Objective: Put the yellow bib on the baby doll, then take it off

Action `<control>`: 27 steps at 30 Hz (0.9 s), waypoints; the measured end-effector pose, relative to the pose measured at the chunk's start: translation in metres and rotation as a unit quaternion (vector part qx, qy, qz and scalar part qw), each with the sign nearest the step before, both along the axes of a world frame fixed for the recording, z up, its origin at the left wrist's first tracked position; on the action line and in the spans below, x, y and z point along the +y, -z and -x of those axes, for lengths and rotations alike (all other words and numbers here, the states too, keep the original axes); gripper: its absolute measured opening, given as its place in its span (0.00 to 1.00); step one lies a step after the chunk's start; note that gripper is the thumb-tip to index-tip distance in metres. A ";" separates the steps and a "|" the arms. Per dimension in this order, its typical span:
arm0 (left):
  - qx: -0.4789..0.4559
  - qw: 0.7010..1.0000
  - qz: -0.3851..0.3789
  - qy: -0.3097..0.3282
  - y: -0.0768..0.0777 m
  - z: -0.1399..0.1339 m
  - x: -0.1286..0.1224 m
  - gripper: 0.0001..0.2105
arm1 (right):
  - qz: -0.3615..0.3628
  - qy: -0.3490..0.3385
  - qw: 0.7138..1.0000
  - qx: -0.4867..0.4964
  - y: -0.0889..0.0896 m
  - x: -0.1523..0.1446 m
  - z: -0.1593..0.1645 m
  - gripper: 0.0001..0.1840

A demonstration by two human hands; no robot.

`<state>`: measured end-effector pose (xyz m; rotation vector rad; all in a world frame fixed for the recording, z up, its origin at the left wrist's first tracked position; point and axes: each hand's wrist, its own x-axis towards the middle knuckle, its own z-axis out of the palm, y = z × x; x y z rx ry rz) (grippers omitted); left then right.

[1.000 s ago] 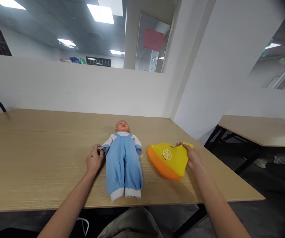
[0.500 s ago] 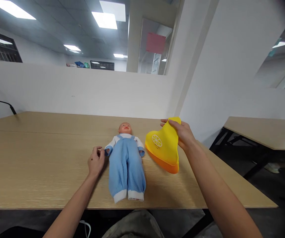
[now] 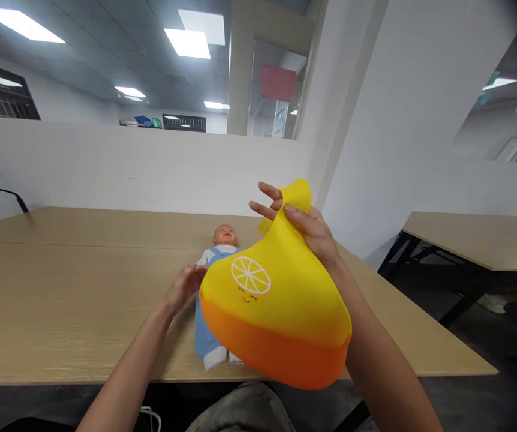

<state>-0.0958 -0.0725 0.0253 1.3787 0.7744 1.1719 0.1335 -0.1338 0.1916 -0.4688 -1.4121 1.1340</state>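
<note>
A yellow silicone bib (image 3: 285,282) with an orange catch pocket hangs tilted above the table. It has a white citrus slice and a small smiling face printed on it. My right hand (image 3: 315,231) pinches its neck band between thumb and fingers, with other fingers stuck out past the band. Under the bib a baby doll (image 3: 225,235) in blue overalls lies face up; the bib hides much of its body and legs. My left hand (image 3: 186,288) is beside the doll's arm, at the bib's left edge, fingers loosely extended and partly overlapping the doll.
The wooden table (image 3: 83,300) runs up to a white wall (image 3: 173,174) with a window above. A black cable (image 3: 4,191) reaches over the table's far left. Another table (image 3: 469,240) stands to the right, beyond a gap.
My right hand has raised the bib and brought it left and closer to me, so it now covers part of the doll. My left hand has shifted slightly right towards the bib.
</note>
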 end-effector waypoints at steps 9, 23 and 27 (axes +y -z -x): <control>-0.076 0.992 0.036 -0.093 -0.028 0.011 0.011 0.20 | 0.073 -0.047 0.996 0.035 0.022 0.018 0.013 0.15; 0.018 0.996 0.008 -0.085 -0.078 0.017 0.073 0.18 | 0.104 0.103 0.989 -0.031 0.037 0.138 -0.006 0.12; 0.007 0.995 0.018 -0.094 -0.081 0.014 0.103 0.19 | 0.111 0.120 0.984 -0.070 0.047 0.178 -0.007 0.11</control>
